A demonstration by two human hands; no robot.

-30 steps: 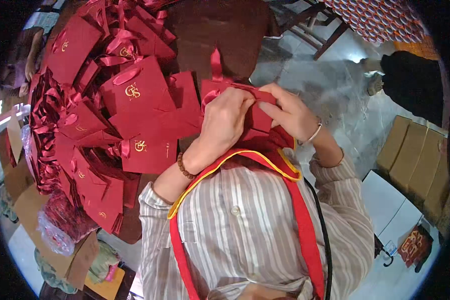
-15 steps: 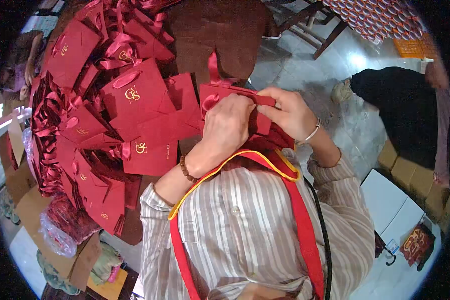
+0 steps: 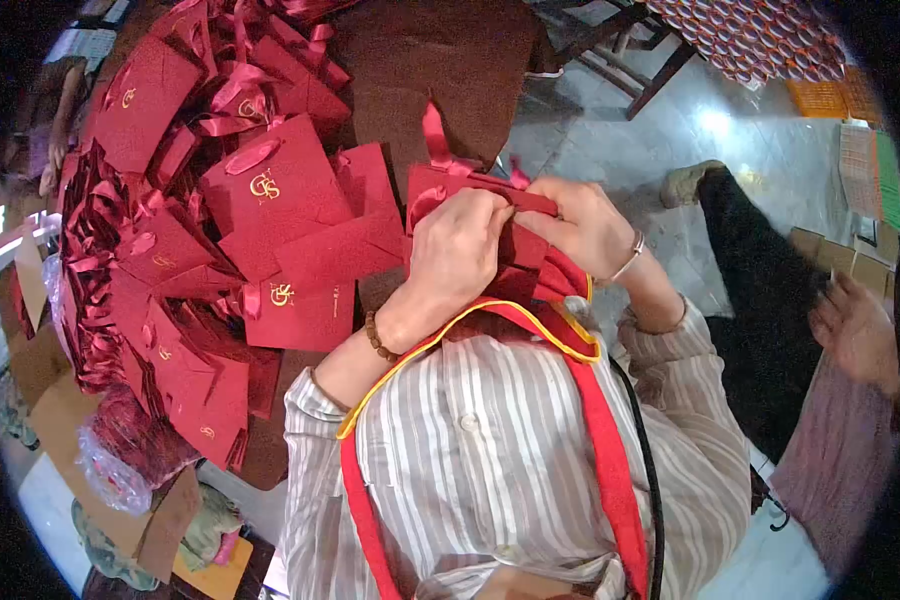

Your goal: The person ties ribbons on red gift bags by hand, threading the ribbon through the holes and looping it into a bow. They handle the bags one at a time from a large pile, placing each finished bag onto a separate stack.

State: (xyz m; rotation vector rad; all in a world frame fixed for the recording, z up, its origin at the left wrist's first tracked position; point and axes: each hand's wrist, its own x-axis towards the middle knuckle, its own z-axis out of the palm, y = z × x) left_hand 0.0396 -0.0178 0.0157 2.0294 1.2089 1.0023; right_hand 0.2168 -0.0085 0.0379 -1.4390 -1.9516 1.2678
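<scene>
My left hand and my right hand both grip the top edge of a dark red paper gift bag held close in front of my chest. Their fingers pinch the bag's rim where a red ribbon handle sticks up. A beaded bracelet sits on my left wrist and a silver bangle on my right. To the left lies a big pile of matching red bags with gold logos and ribbon handles.
The pile rests on a dark brown table. Cardboard pieces and a plastic bag lie at the lower left. Another person in dark trousers stands on the right with a hand out. A chair stands on the tiled floor behind.
My hands stay on the bag's rim, shifting only slightly. The other person has walked in closer on the right, covering the cardboard boxes there.
</scene>
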